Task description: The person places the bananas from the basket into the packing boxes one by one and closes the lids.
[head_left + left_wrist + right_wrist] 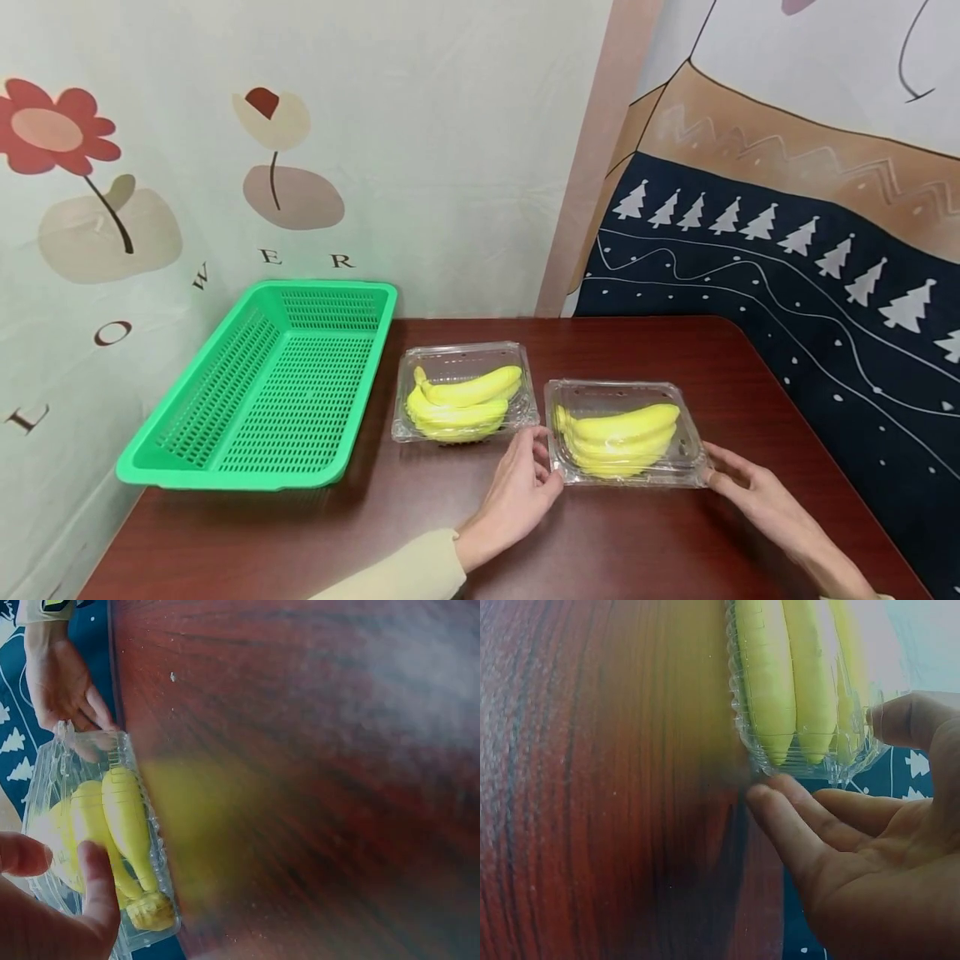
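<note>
Two clear plastic boxes hold yellow bananas. My left hand [517, 479] has its curled fingers and thumb at the left edge of the right-hand box [566, 392]. In the left wrist view its thumb and a finger overlap the box's near end. At the opposite end, my right hand [761, 496] grips the edge, its thumb [904, 720] against the plastic and its other fingers low by the corner. The bananas [618, 437] lie bunched inside, stems to the left. Just left of it sits the other box [457, 357] with its own bananas [461, 404], its lid shut.
A green plastic basket [300, 479] with slotted walls stands on the left of the dark red-brown table [630, 550]. Behind the table hangs a pale cloth [465, 167] printed with flowers; a navy cloth [787, 333] with white trees borders the right edge.
</note>
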Demonstrator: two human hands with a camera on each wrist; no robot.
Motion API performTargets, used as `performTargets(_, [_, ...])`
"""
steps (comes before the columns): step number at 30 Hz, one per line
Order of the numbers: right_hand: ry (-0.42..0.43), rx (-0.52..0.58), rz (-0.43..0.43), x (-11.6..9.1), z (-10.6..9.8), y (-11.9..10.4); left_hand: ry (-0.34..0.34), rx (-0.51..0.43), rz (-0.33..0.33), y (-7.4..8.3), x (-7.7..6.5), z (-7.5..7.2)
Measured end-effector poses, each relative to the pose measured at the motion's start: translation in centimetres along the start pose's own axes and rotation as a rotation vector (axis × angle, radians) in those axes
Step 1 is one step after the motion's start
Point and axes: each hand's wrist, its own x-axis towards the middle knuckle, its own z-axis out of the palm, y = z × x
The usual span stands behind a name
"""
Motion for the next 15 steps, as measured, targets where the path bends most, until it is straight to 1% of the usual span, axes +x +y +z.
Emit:
performTargets(3, [-0.052, 0.150, -0.024, 0.10, 0.01, 0.10, -0.036, 0.007, -0.009, -0.13, -0.06, -0.11])
performTargets(5, [-0.096, 0.250, -0.053, 0.19, 0.01, 0.18, -0.080, -0.011, -0.015, -0.21, -0.02, -0.12])
performTargets(6, [-0.117, 0.280, -0.068, 0.26, 0.01, 0.25, -0.100, -0.030, -0.022, -0.26, 0.01, -0.11])
performTargets(8, [-0.147, 0.320, -0.093, 0.37, -0.04, 0.26, -0.131, -0.095, -0.040, -0.25, 0.10, -0.05])
performTargets(10, [-0.171, 0.351, -0.104, 0.48, -0.10, 0.23, -0.146, -0.169, -0.065, -0.18, 0.19, 0.03])
performTargets(12, [-0.205, 0.382, -0.111, 0.56, -0.19, 0.23, -0.143, -0.232, -0.086, -0.11, 0.25, 0.10])
performTargets(15, [-0.239, 0.409, -0.127, 0.62, -0.31, 0.24, -0.141, -0.299, -0.114, -0.05, 0.32, 0.25])
